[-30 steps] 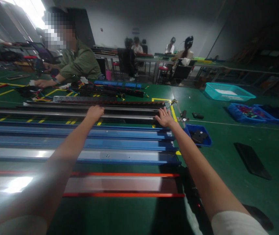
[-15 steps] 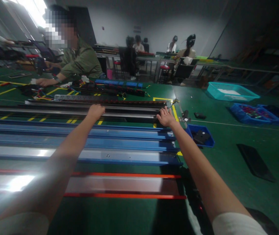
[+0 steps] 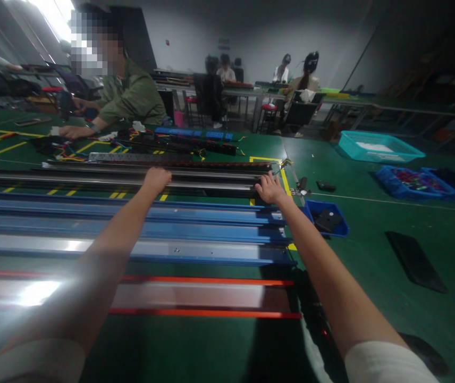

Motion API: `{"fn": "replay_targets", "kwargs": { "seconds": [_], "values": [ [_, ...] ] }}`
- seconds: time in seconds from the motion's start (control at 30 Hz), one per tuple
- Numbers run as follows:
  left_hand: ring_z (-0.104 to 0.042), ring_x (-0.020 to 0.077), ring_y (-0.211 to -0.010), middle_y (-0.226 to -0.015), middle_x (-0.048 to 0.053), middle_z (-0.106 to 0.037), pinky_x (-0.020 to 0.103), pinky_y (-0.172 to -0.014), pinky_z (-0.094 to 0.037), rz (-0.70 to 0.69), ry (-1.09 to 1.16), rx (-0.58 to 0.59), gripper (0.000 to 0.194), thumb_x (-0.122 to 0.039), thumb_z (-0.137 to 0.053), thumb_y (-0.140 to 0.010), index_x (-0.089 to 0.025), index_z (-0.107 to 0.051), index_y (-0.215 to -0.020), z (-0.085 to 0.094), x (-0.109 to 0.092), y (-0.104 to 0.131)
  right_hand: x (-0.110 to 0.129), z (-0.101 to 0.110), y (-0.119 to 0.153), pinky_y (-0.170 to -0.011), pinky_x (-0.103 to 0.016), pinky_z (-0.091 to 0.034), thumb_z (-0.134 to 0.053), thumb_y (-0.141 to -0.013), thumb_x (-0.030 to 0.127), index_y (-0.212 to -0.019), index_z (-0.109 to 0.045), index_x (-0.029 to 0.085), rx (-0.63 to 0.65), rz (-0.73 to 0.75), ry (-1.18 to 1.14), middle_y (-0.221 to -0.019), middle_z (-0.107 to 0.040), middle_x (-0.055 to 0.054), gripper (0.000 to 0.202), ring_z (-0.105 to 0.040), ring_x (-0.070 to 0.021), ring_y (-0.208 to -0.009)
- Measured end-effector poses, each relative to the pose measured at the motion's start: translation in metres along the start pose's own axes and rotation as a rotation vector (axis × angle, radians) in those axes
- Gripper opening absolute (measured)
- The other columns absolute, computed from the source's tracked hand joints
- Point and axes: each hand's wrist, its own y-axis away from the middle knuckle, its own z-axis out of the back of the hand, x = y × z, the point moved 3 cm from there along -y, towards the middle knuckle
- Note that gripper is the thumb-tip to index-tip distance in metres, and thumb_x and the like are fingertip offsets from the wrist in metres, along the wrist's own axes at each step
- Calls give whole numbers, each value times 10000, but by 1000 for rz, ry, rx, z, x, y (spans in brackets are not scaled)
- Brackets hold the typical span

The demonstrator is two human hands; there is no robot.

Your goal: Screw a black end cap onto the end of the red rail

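A long black metal rail (image 3: 211, 183) with a shiny strip along it lies across the green table, under both of my hands. My left hand (image 3: 157, 181) is closed over its middle stretch, fingertips hidden behind the far edge. At the rail's right end, my right hand (image 3: 269, 189) rests with fingers spread on top. Just beyond lies another dark strip (image 3: 227, 166). Nearer to me, several blue metal channels (image 3: 211, 217) run parallel to the rail. Closest of all is a channel with red-orange edges (image 3: 207, 298).
A small blue bin (image 3: 327, 218) with black parts sits right of my right hand. Farther right are a turquoise tray (image 3: 382, 146), blue trays (image 3: 411, 183) and a black flat piece (image 3: 414, 260). Across the table, a person in a green sleeve (image 3: 140, 98) sits near wires and dark parts.
Both hands stay at the same spots on the rail. The whole view has shifted very slightly; nothing was taken hold of or let go.
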Motion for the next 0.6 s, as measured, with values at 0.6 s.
{"fn": "replay_targets", "kwargs": {
  "seconds": [0.6],
  "values": [
    [-696,244,-1267,-1316,112,-783,319,-1096,-513,-389,164,-93,446,-452,-614,-1065,-194,-728,-1409,13,-120,81,19,22,90,-1228,-445,-459,-581,-1096,355,-1419,-704,131,-32,230,-125,-1487,-705,-184,412,-602,-348,-1454]
  ]
}}
